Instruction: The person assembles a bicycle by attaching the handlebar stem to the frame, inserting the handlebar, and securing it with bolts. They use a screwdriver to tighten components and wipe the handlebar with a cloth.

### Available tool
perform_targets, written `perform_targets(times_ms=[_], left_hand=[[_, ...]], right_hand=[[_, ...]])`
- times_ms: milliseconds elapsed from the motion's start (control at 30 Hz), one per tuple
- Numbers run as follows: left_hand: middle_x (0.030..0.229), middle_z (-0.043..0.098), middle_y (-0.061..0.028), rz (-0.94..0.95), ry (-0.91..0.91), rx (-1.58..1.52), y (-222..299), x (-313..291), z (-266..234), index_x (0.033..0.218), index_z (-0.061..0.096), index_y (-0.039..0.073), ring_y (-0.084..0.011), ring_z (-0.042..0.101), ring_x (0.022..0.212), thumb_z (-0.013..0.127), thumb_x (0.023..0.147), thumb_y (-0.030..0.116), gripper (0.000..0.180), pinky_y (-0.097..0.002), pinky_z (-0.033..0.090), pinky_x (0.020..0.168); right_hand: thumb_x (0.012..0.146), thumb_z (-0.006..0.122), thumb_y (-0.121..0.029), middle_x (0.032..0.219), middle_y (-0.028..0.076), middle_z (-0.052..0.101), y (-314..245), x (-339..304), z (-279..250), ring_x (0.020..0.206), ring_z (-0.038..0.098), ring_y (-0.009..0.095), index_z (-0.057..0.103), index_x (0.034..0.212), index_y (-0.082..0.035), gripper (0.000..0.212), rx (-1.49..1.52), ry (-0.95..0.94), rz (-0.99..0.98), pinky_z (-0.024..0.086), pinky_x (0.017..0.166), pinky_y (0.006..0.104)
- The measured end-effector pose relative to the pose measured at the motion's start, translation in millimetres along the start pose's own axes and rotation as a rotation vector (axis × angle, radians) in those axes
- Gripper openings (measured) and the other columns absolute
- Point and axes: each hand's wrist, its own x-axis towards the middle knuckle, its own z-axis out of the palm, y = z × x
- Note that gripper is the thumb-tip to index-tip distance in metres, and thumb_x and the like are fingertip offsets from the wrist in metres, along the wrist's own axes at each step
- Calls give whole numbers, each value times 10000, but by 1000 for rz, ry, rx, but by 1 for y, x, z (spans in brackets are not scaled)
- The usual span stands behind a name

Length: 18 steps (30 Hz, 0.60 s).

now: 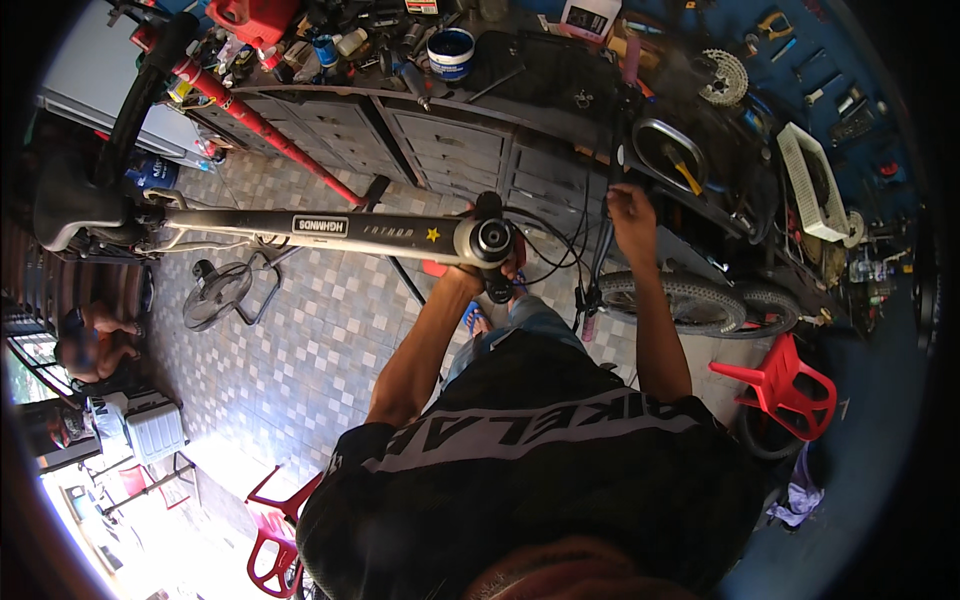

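A dark bicycle frame [385, 228] with a yellow star lies across the view, its open head tube [491, 240] facing up. Dark fork crown ends [498, 290] stick out on both sides of the tube. My left hand [466, 279] is closed around the fork just below the head tube, and its fingers are mostly hidden there. To the right, a loose black handlebar [604, 235] with pink grips hangs with black cables [560, 262] running toward the frame. My right hand [632, 212] has its fingers curled at the middle of the handlebar.
A red repair stand [270, 130] slants behind the frame. The cluttered workbench [440, 95] holds a blue-white tub [451, 54] and tools. Bicycle wheels [675, 303] and a red chair [785, 385] stand at right, a fan [218, 295] at left. A person [100, 340] sits far left.
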Motion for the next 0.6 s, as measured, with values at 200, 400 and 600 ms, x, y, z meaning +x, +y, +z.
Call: perform_targets(times_ms=[200,400,600], left_hand=[[700,630,-175,-4,-24,-85,3,-9,8,988,659,37,-338,620,522,399,946,837,842,-455,499,510],[709,596,-179,30,132,-138,-1,-21,7,965,601,-8,-353,593,520,343,1022,753,806,-472,477,523],[714,592,-178,140,185,-121,0,-33,-1,963,597,-8,-353,591,522,341,1025,748,801,-471,475,525]], right_hand=[[917,825,-206,952,51,672,-24,97,84,853,651,127,614,1316,-92,465,-53,-146,-224,540,783,303],[745,940,-429,1397,244,514,-43,217,211,1289,549,366,365,1554,-32,1070,-144,-204,-528,495,1062,478],[584,977,-583,1552,336,347,-45,271,308,1421,425,490,201,1645,-76,1409,-297,-220,-410,420,1153,540]])
